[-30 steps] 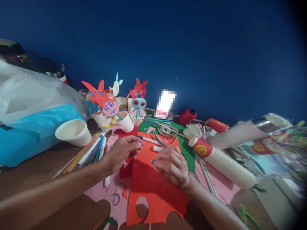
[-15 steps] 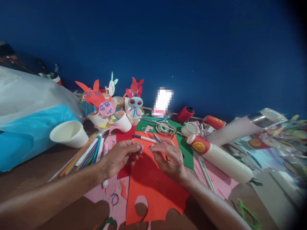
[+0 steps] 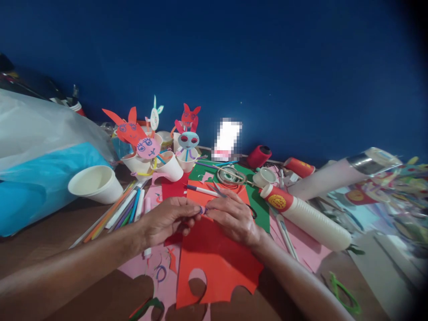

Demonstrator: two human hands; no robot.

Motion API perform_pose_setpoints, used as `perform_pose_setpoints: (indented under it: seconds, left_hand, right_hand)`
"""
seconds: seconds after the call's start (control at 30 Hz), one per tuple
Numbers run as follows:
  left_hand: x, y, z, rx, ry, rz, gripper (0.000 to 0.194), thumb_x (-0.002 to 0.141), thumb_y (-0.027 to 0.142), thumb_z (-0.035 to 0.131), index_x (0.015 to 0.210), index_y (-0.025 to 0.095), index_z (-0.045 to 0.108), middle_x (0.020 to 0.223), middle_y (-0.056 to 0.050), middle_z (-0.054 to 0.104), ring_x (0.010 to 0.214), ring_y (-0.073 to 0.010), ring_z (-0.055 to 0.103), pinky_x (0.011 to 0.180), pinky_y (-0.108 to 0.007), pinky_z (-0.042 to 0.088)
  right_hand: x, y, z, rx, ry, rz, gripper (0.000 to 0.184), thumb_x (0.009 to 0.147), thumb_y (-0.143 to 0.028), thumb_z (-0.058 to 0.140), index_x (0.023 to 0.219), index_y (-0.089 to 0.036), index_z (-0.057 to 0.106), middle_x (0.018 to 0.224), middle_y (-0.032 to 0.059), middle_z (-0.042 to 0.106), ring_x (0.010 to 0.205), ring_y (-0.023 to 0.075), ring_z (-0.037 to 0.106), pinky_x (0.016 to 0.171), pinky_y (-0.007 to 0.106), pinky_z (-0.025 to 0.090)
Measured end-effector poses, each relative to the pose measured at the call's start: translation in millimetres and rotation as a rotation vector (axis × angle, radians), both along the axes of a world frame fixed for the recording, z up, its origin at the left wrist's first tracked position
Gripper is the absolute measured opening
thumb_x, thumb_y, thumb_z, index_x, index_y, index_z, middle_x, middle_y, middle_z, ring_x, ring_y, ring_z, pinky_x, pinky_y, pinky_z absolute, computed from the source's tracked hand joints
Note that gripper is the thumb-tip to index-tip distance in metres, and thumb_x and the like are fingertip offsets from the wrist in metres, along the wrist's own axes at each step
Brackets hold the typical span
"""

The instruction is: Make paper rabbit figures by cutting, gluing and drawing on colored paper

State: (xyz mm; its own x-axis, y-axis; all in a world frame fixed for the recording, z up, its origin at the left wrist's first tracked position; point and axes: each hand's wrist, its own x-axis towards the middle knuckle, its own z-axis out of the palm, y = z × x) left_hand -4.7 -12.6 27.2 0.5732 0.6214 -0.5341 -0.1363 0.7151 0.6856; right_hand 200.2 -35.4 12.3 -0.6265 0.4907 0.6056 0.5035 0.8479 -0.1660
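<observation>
A: Hands?
B: Left hand [image 3: 174, 216] and right hand [image 3: 236, 218] both pinch a small purplish piece [image 3: 202, 210], material unclear, above the orange-red paper sheet [image 3: 217, 263] with rounded cut-outs.
A: Why?
B: Probably fine control; white paper cups [image 3: 172, 168] with flat paper animal faces [image 3: 149, 148] stand behind, likely leaving working space.
A: Setting?
B: Cluttered brown tabletop [image 3: 36, 245], plain dark-blue wall [image 3: 234, 53].

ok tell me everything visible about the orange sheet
The orange sheet looks like paper or thin card and lies roughly flat, overlapping the green sheet. It has a round hole close to its near left corner and a rounded bite at its near right edge. A white pen with a dark end lies across its far part. The left hand and right hand hide some of it; whether they touch it is unclear.
</observation>
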Motion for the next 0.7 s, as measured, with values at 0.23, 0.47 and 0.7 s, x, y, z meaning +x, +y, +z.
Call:
perform_pose_setpoints:
  seconds: [0.23, 0.47, 0.7]
  left_hand:
    - [1, -1, -3.6, 0.069, 0.037, -0.013, 0.014, 0.064, 0.024, 0.070, 0.068, 0.012, 0.063, 0.060, 0.000, 0.059, 0.047, -0.0062, 0.049, 0.042, -0.019, 0.037]
    - [4, -4, 2.0, 0.090, 0.062, 0.011, 0.014, 0.063, 0.025, 0.069, 0.064, 0.012, 0.061, 0.057, 0.001, 0.056, 0.045, -0.0065, 0.047, 0.043, -0.020, 0.037]
    - [7, -6, 2.2, 0.245, 0.139, 0.107, 0.013, 0.065, 0.024, 0.065, 0.063, 0.013, 0.060, 0.058, 0.000, 0.058, 0.044, -0.0071, 0.048, 0.044, -0.021, 0.035]
  right_hand:
    - [-2, 2, 4.1, -0.033, 0.043, 0.033, 0.027, 0.081, -0.004, 0.042, 0.098, -0.020, 0.055, 0.093, 0.0052, 0.065, 0.087, 0.0135, 0.059, 0.088, 0.039, 0.043]
    - [-6, -1, -2.6, -0.138, 0.184, 0.053, 0.028, 0.082, -0.006, 0.045, 0.103, -0.022, 0.055, 0.095, 0.0054, 0.063, 0.089, 0.0151, 0.058, 0.083, 0.036, 0.045]
    - [-23, -5, 1.3, -0.666, 0.441, -0.285, 0.014, 0.085, -0.024, 0.048, 0.086, -0.017, 0.060, 0.077, 0.0026, 0.062, 0.069, 0.0128, 0.057, 0.064, 0.024, 0.046]
